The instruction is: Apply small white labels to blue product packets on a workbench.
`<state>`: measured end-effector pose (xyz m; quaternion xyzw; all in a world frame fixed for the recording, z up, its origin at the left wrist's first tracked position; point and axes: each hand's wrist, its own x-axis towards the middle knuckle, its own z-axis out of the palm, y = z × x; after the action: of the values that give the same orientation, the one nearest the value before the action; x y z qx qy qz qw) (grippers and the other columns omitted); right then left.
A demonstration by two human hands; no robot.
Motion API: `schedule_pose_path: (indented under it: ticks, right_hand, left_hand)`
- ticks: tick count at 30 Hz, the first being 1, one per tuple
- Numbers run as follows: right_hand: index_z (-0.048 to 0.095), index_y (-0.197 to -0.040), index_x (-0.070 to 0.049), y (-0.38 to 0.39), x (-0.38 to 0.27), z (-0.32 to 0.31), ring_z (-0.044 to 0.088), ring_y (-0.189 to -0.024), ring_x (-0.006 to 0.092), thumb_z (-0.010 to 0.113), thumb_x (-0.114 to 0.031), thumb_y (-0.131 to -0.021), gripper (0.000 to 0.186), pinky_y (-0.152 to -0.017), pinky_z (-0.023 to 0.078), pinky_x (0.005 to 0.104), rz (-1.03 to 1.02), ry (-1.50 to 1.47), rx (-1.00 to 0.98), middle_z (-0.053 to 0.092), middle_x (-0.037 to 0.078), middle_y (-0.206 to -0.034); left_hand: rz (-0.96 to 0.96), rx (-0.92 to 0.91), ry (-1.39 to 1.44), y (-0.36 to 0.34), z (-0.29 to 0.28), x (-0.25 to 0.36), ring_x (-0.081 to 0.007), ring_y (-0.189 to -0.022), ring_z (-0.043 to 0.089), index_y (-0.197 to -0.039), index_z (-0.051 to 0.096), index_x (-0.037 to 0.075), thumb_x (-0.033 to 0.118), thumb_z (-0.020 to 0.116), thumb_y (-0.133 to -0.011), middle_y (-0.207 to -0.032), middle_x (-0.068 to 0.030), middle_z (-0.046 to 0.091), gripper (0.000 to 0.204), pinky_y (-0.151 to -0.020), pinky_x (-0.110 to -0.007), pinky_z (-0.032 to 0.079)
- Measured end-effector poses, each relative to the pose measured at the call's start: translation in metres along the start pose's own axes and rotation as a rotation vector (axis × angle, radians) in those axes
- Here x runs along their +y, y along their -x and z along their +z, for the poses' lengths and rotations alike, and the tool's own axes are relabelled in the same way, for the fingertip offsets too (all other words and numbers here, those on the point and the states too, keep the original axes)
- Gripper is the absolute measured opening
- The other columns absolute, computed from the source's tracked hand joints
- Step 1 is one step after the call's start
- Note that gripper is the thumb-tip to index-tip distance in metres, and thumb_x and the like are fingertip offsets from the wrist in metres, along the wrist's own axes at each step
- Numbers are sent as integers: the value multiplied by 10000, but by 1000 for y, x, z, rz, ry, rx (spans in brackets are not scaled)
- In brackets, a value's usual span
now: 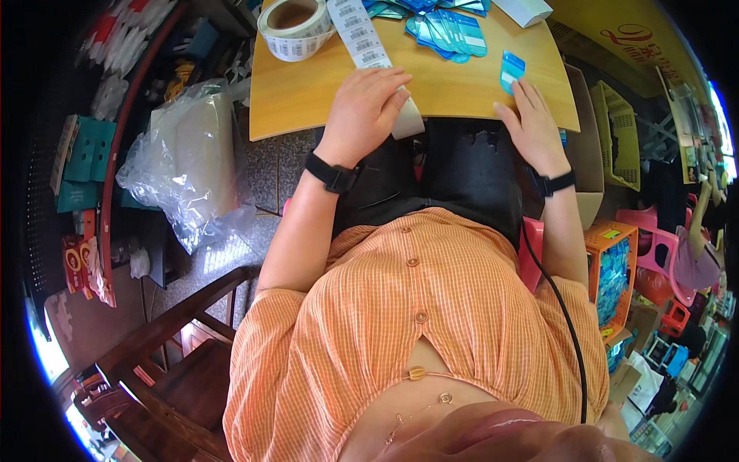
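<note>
A long strip of white barcode labels (359,35) runs over the table from a large label roll (296,29) at the far left, its free end hanging past the near edge. My left hand (363,112) lies across this strip, thumb and fingers closed on it near the table edge. To the right, a small blue-and-white card (512,68) is by itself on the tabletop. The fingertips of my right hand (533,127) touch its lower end, with the fingers stretched and the thumb apart. Several similar cards (454,35) are fanned in a loose pile farther back.
The wooden table (300,100) ends just above my lap. Left of it, a clear plastic bag (192,154) with pale contents stands beside shelving. At the right are a cardboard box (589,146), a yellow crate (616,135) and an orange crate (612,281) of blue packets.
</note>
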<state>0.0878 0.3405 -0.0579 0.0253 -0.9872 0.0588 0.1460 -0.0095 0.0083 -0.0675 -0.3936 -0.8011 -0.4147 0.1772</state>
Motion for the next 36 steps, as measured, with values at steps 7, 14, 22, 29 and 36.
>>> schedule_pose_path:
  ticks: [7, 14, 22, 29, 36]
  right_hand:
    - [700, -1347, -27, 15, -65, -7, 587, -1365, 417, 775, -303, -997, 452, -1135, 503, 475, -250, -254, 45, 656, 180, -1436]
    - [750, -1246, -79, -40, -104, 18, 617, -1314, 395, 778, -242, -970, 322, -1146, 498, 472, -431, -316, 151, 706, 113, -1310]
    - [773, -1068, -107, -48, -124, 36, 640, -1314, 347, 840, -146, -870, 213, -1114, 519, 459, -481, -410, 251, 748, 47, -1196]
    - [759, -1032, -20, -34, -101, 15, 696, -808, 76, 827, -68, -957, 112, -732, 567, 233, 9, -1025, 124, 771, 22, -950]
    - [755, -1146, -43, -53, -54, 5, 582, -724, 25, 807, -163, -999, 196, -634, 463, 199, 377, -1259, -210, 718, -24, -904]
  left_hand:
    - [-70, 5, -68, 1, 0, -15, -394, -1170, 690, -1232, 760, 37, 77, 646, -1004, -1224, -172, 766, 258, -1005, -475, 545]
    - [-131, -1, -17, 4, 1, -15, -384, -1081, 713, -1210, 765, 61, 10, 626, -967, -1135, -166, 772, 284, -935, -451, 572]
    - [-246, 19, 119, 6, 0, -9, -335, -1001, 748, -1127, 765, 70, 37, 664, -960, -1091, -138, 784, 198, -863, -427, 593]
    - [-53, 36, -33, 3, 3, -4, -370, -1058, 723, -1156, 754, 74, 43, 692, -926, -1142, -123, 785, 240, -917, -457, 579]
    - [-15, -171, -180, 9, 9, 38, -337, -1334, 587, -1354, 714, 215, 176, 767, -919, -1486, -80, 632, 439, -1159, -583, 422]
